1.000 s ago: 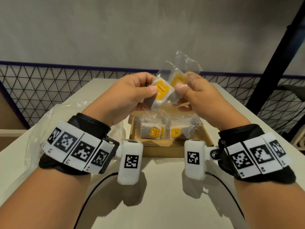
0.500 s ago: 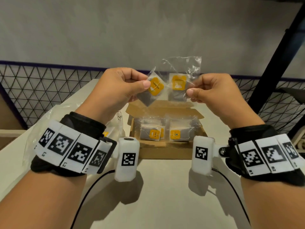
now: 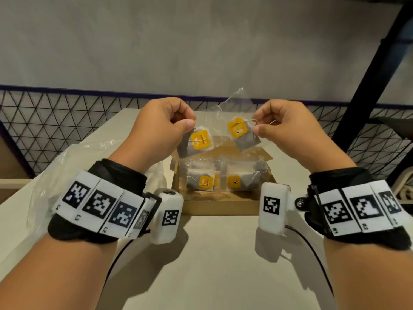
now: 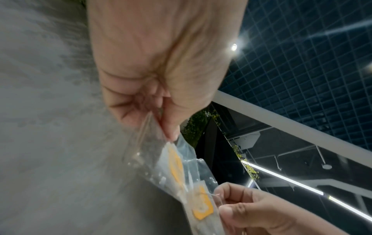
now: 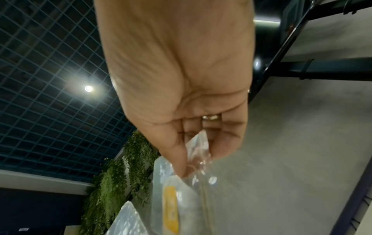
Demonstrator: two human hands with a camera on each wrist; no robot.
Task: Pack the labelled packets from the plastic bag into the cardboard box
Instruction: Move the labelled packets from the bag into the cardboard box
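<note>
1. Two hands hold up one clear packet (image 3: 220,133) above the open cardboard box (image 3: 221,203), which sits on the table (image 3: 214,260); stiff and light, the box should stay put while packets drop in.
2. Left of the box lies the big plastic bag (image 3: 67,166), limp, crinkly film that would likely slide and collapse if grabbed.
3. Packets already in the box (image 3: 223,179) lie flat in a loose row.
4. The left hand (image 3: 161,128) pinches the raised packet's left corner, the right hand (image 3: 283,126) its right corner, thumb against curled fingers.
5. Inside it, two yellow-labelled tea bags (image 3: 200,140) hang loose: feather-light and soft. The film looks slick, so the corners seem the surest hold.
</note>
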